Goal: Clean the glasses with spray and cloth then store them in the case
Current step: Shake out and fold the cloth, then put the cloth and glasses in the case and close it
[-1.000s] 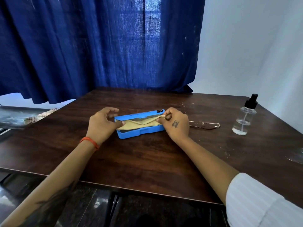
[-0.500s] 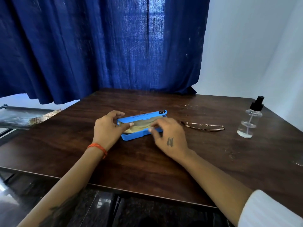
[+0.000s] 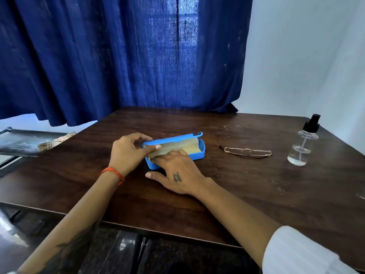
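Centrally on the dark wooden tabletop (image 3: 227, 194) lies the blue case (image 3: 198, 154), its lid raised toward the curtain and a pale yellow cloth (image 3: 183, 150) lying inside. The left hand (image 3: 128, 153) sits at the case's left end, thumb stretched across the cloth's near-left part and the other fingers curled up by the lid edge, so it steadies the case rather than closing fully around it. The right hand (image 3: 177, 175) lies flat and spread, palm down, its fingers pressing onto the cloth at the front left of the case while the thumb rests on the wood in front; it grips nothing. An orange thread band (image 3: 113, 173) circles the left wrist, and a white sleeve (image 3: 296, 252) covers the right upper forearm.

To the right of the case, apart from it, the thin gold-rimmed glasses (image 3: 247, 152) lie folded on the wood. Farther right, near the tabletop's edge, stands the clear spray bottle (image 3: 303, 147) upright with a black pump top and a little liquid at the bottom. A deep blue curtain (image 3: 118, 56) hangs behind, beside a white wall (image 3: 306, 56).
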The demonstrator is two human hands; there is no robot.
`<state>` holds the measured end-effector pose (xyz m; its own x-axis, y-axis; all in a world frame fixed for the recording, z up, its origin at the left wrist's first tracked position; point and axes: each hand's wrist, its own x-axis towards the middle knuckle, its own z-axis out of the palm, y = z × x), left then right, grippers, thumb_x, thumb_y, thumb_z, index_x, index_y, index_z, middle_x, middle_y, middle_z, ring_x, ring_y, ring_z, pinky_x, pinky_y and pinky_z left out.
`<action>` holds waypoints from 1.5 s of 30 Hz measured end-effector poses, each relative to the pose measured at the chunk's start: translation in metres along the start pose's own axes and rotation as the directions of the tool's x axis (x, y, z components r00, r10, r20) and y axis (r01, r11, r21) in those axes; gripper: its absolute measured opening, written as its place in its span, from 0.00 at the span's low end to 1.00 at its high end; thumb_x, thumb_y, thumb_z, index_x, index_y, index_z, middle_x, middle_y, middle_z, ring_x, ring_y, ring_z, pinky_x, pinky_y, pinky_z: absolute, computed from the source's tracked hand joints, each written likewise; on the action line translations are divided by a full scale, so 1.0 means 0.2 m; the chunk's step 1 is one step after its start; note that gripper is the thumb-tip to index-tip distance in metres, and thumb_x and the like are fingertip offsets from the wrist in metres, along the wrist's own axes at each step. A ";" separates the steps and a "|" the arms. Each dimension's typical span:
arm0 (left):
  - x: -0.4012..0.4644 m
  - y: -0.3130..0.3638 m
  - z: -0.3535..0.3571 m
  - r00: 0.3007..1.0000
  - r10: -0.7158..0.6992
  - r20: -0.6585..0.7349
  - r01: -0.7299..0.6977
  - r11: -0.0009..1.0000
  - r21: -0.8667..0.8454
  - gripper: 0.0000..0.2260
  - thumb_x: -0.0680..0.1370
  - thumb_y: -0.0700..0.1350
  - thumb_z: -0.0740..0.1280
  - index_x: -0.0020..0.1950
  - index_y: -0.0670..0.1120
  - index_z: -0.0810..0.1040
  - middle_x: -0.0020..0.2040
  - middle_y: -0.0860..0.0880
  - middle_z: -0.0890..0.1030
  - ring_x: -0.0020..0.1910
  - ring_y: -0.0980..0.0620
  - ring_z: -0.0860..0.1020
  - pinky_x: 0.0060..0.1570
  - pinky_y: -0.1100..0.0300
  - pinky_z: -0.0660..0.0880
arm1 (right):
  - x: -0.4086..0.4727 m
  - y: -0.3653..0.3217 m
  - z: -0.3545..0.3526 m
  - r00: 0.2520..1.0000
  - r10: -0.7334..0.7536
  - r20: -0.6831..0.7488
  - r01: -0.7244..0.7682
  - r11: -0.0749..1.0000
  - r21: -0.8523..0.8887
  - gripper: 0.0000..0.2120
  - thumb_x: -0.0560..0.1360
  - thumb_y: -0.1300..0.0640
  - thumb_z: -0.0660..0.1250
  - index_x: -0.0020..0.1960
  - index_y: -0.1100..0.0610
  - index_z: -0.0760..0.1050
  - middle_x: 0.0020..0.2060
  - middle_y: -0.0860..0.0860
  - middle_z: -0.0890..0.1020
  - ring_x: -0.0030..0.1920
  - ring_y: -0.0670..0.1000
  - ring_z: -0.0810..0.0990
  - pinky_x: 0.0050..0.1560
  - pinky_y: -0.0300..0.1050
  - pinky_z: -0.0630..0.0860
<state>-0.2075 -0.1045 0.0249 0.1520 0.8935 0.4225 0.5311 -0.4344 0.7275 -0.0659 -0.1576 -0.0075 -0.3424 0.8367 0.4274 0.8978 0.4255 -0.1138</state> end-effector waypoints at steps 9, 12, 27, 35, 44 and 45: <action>0.07 -0.06 0.06 0.996 -0.071 0.061 0.084 0.965 -0.248 0.11 0.70 0.50 0.72 0.46 0.46 0.79 0.41 0.52 0.79 0.41 0.57 0.76 0.41 0.66 0.70 | 0.06 0.00 0.03 1.000 0.022 0.010 -0.022 0.999 -0.029 0.24 0.75 0.41 0.60 0.61 0.57 0.76 0.51 0.56 0.81 0.52 0.57 0.73 0.52 0.50 0.69; 0.10 -0.06 0.12 0.983 -0.167 0.076 0.183 0.926 -0.331 0.13 0.72 0.54 0.69 0.46 0.46 0.75 0.41 0.52 0.75 0.42 0.56 0.73 0.41 0.64 0.69 | 0.06 0.00 0.04 1.000 0.005 0.020 -0.005 1.000 -0.023 0.22 0.77 0.43 0.59 0.60 0.57 0.75 0.52 0.56 0.80 0.51 0.56 0.73 0.51 0.51 0.71; 0.05 -0.04 0.24 0.988 -0.016 -0.152 0.002 0.996 -0.089 0.15 0.77 0.53 0.60 0.54 0.42 0.69 0.55 0.42 0.74 0.50 0.51 0.70 0.51 0.57 0.66 | -0.05 0.08 -0.09 0.976 0.119 -0.182 -0.102 0.990 0.102 0.14 0.74 0.52 0.65 0.59 0.53 0.75 0.58 0.48 0.79 0.58 0.54 0.74 0.58 0.53 0.65; 0.04 -0.04 0.25 0.990 0.065 -0.122 -0.069 0.997 -0.033 0.13 0.78 0.54 0.60 0.53 0.44 0.71 0.53 0.45 0.77 0.50 0.50 0.72 0.50 0.55 0.68 | -0.50 0.52 -0.40 0.887 0.359 -0.291 -0.413 0.899 -0.149 0.11 0.67 0.61 0.72 0.49 0.55 0.82 0.44 0.52 0.85 0.46 0.57 0.80 0.45 0.46 0.76; 0.02 -0.02 0.24 0.984 0.140 -0.113 -0.142 0.990 -0.008 0.11 0.78 0.51 0.61 0.54 0.45 0.75 0.53 0.46 0.79 0.49 0.52 0.73 0.50 0.56 0.69 | -0.57 0.64 -0.42 0.890 0.434 -0.141 -0.449 0.777 -0.441 0.12 0.75 0.55 0.63 0.56 0.55 0.78 0.48 0.54 0.78 0.52 0.56 0.75 0.43 0.46 0.75; 0.02 -0.02 0.24 0.984 0.142 -0.112 -0.144 0.990 -0.010 0.11 0.78 0.51 0.61 0.53 0.45 0.75 0.52 0.47 0.79 0.49 0.52 0.73 0.51 0.56 0.69 | -0.56 0.64 -0.42 0.889 0.442 -0.117 -0.443 0.768 -0.462 0.13 0.76 0.54 0.61 0.57 0.55 0.77 0.51 0.54 0.77 0.53 0.56 0.74 0.44 0.46 0.75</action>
<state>-0.1687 -0.0926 -0.0025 0.1312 0.8046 0.5792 0.4952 -0.5593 0.6648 0.1103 -0.2249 0.0052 0.1250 0.8920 0.4344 0.9694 -0.2030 0.1378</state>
